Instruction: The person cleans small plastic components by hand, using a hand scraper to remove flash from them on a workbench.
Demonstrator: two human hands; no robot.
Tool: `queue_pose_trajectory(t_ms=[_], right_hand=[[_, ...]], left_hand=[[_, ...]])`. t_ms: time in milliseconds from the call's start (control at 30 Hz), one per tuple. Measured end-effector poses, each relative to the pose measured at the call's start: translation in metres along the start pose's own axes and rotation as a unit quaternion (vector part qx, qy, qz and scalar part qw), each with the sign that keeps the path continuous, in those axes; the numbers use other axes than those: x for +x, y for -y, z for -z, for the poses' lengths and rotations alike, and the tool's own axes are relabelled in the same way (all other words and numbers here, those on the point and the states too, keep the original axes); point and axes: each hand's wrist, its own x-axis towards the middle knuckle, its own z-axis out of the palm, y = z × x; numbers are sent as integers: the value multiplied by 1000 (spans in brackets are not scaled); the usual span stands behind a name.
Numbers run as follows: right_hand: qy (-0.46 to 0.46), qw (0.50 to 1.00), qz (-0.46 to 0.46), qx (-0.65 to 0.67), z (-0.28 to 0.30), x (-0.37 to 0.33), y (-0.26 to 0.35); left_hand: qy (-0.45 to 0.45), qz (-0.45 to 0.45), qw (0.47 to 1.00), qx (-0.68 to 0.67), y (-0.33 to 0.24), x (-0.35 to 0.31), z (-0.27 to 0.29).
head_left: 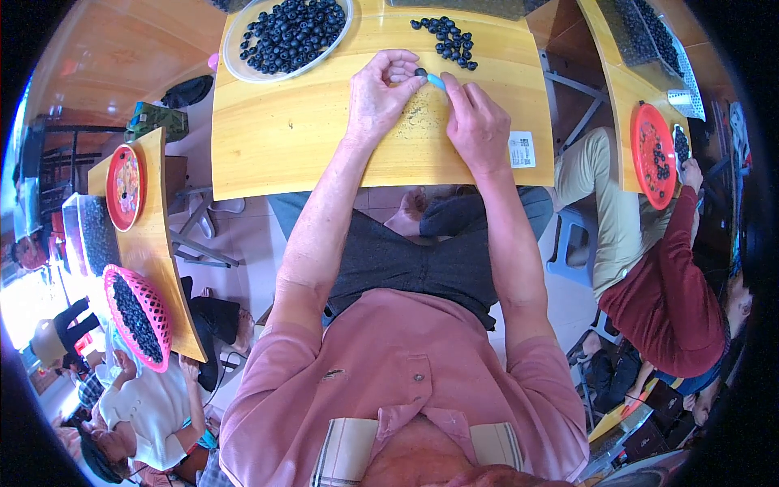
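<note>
My left hand [375,97] is over the wooden table, its thumb and fingertips pinching a small dark round bead [420,72]. Closed around a slim light-blue tool [436,81], my right hand [477,126] brings the tool's tip up against or very near that bead; the tip itself is too small to make out. Beyond my right hand lies a loose cluster of dark round beads [452,42]. A clear round plastic basin [232,61] at the far left of the table holds a heap of similar beads.
Dark crumbs dot the yellow tabletop [284,154]. A white printed label [522,149] is stuck near its right edge. On the side tables are a pink basket [166,312], a red tray [134,150] and a red plate [649,138]. Other people sit on both sides.
</note>
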Motion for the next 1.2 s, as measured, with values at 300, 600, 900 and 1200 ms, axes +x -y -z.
queue_pose_trajectory(t_ms=[300,600,900,1200], right_hand=[[55,996,-57,-29,-6,4,-5],[11,999,-48,-24,-8,3,-4],[19,997,-64,-25,-5,1,-6],[6,997,-68,-24,-9,1,-7]], left_hand=[[2,-2,998,-68,4,2,2],[-59,-61,994,62,-13,-1,9],[-199,-157,948,191,-25,53,106],[-142,-71,979,125,-20,54,97]])
